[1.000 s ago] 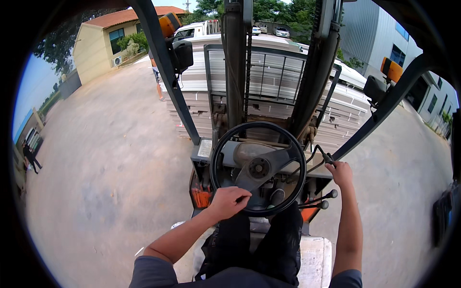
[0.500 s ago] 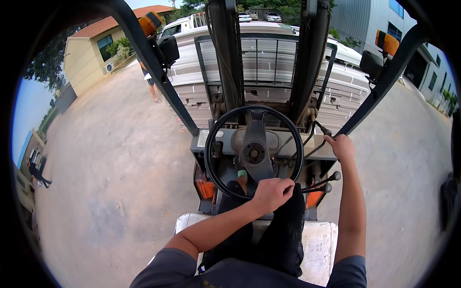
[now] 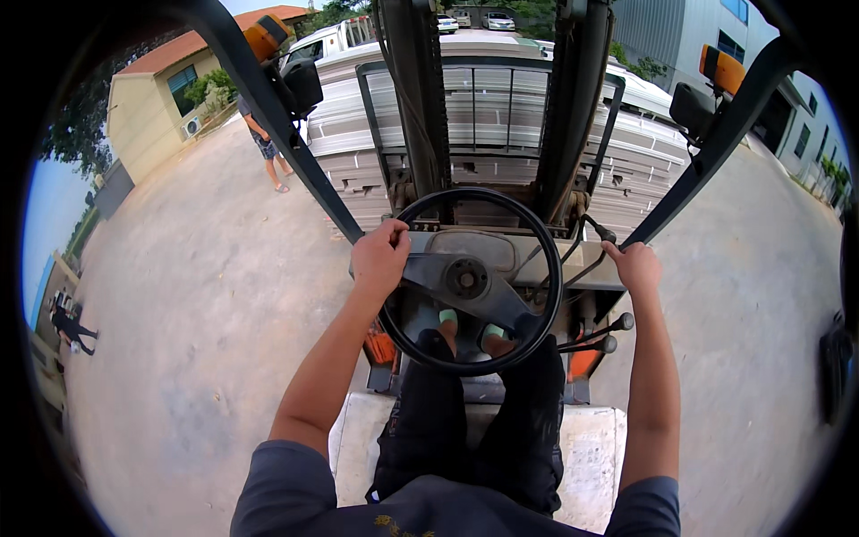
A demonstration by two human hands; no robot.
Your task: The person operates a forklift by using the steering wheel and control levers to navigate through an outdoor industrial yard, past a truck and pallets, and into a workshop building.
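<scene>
I sit at the controls of a forklift. My left hand (image 3: 380, 258) is closed around the upper left rim of the black steering wheel (image 3: 557, 285). My right hand (image 3: 637, 268) is wrapped over the knob of a control lever (image 3: 598, 229), right of the wheel; its palm side is hidden. Two more black-knobbed levers (image 3: 617, 328) stick out below that hand, untouched. Beyond the wheel rises the dark mast (image 3: 413, 116), with a stack of pale flat boards or sheets (image 3: 488, 121) behind its guard frame.
A person in shorts (image 3: 265, 148) stands by the left front post (image 3: 309, 161). Another person in dark clothes (image 3: 72, 329) is at the far left. A white truck (image 3: 327, 40) is parked behind the stack. A beige building (image 3: 152, 116) stands left, a grey one (image 3: 658, 40) right.
My left hand has swung from the wheel's lower right to its upper left, turning the wheel clockwise. My right hand stays on the lever. The person in shorts shows more fully beside the post.
</scene>
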